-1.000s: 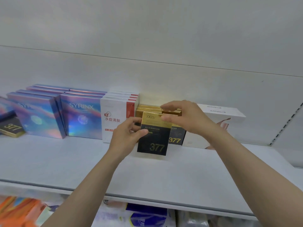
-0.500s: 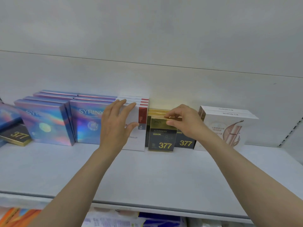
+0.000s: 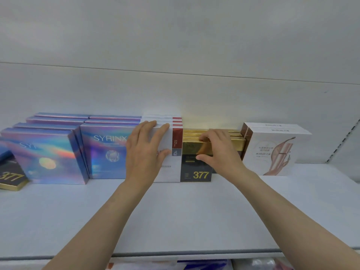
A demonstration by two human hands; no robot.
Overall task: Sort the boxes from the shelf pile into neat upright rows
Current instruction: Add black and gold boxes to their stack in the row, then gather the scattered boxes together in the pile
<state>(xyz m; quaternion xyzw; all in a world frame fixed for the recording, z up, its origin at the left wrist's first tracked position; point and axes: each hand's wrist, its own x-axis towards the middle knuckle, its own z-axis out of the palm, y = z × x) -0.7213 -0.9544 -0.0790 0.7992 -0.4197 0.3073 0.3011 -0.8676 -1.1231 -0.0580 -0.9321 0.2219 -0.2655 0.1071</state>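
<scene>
On the white shelf the boxes stand in rows against the back wall, and both hands work at the middle of them. The left hand lies flat with straight fingers against the front of the white box, fingertips reaching its top edge; this box heads a row of like ones with red side bands. Just to its right, touching it, stands the black box marked 377, upright with its gold top edge level with the gold tops of the row behind. The right hand grips this box, fingers curled over the top edge and thumb pressed on the front face. To the right, the Marubi boxes stand upright, close beside the gold row (whether they touch it is hidden by the wrist). To the left, the Syrinx boxes stand in two rows, the nearer-left row set further forward. At the far left edge another 377 box lies flat and tilted, cut off by the frame. In front of all the rows the shelf runs bare to its front lip, and open shelf continues past the Marubi boxes to the right upright.
</scene>
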